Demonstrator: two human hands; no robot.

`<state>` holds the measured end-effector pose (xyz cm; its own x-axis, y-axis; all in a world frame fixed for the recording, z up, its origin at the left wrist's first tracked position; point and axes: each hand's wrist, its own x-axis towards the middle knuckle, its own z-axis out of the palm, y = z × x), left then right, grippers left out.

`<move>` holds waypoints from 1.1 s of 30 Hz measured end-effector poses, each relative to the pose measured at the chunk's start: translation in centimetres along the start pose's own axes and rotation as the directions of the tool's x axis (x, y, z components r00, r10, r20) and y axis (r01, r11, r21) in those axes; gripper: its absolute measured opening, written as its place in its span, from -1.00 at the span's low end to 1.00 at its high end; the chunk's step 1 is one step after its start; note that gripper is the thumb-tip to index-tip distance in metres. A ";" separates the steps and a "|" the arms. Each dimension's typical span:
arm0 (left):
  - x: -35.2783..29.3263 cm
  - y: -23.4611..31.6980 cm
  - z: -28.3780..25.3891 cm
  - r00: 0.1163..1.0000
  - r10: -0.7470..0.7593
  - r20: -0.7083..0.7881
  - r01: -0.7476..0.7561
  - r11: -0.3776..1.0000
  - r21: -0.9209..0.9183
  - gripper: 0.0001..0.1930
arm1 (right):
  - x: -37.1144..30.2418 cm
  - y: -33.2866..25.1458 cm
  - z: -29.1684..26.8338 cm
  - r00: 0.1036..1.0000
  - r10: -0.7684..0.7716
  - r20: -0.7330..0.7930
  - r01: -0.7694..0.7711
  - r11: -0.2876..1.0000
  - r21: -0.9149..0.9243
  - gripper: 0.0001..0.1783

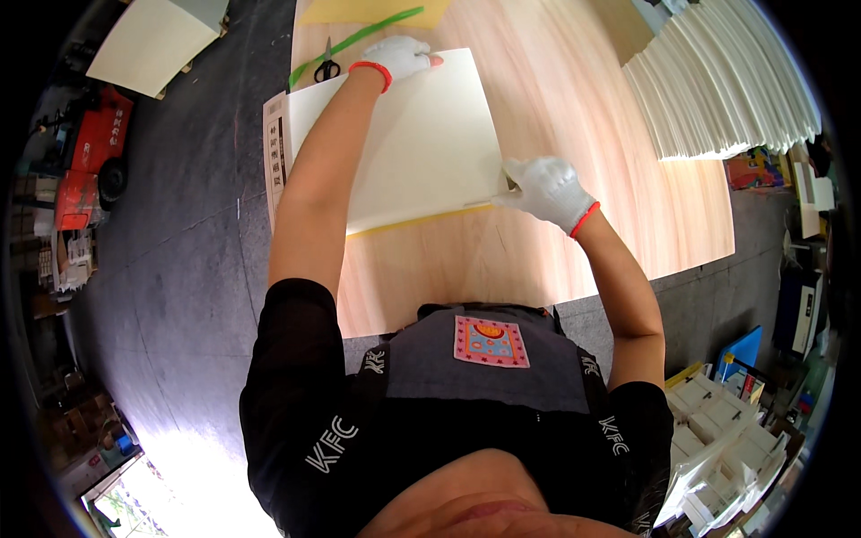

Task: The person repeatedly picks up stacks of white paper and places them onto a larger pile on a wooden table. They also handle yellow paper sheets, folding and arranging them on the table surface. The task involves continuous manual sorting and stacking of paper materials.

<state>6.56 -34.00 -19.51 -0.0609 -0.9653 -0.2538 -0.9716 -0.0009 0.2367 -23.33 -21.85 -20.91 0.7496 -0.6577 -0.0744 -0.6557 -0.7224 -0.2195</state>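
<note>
A large white sheet or board (421,143) lies on the wood-grain table, with a thin yellow edge showing along its near side. My left hand (397,59), in a white knit glove with a red cuff, rests on its far edge, fingers stretched out and one bare fingertip showing. At the near right corner is my right hand (549,190), gloved the same way, its thumb and fingers closed. A thin pale strip shows by those fingertips; what they hold is too small to tell. Black-handled scissors (326,70) lie just left of my left hand.
A green strap (363,38) and yellow sheet (377,11) lie at the table's far end. A printed cardboard edge (274,161) shows left of the white sheet. A tall stack of white sheets (717,85) stands far right. A red vehicle (90,148) is on the floor at left.
</note>
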 end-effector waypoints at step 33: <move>-24.8 -15.7 3.4 0.801 -0.589 -0.107 0.484 0.743 -0.463 -0.52 | 14.3 2.7 2.8 0.896 0.391 0.213 -0.269 0.093 0.959 -0.40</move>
<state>22.57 -9.14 -20.07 0.5476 -0.8008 -0.2425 -0.6449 -0.5886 0.4875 -14.13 -32.58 -25.30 0.4345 -0.8257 -0.3597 -0.1751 0.3143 -0.9330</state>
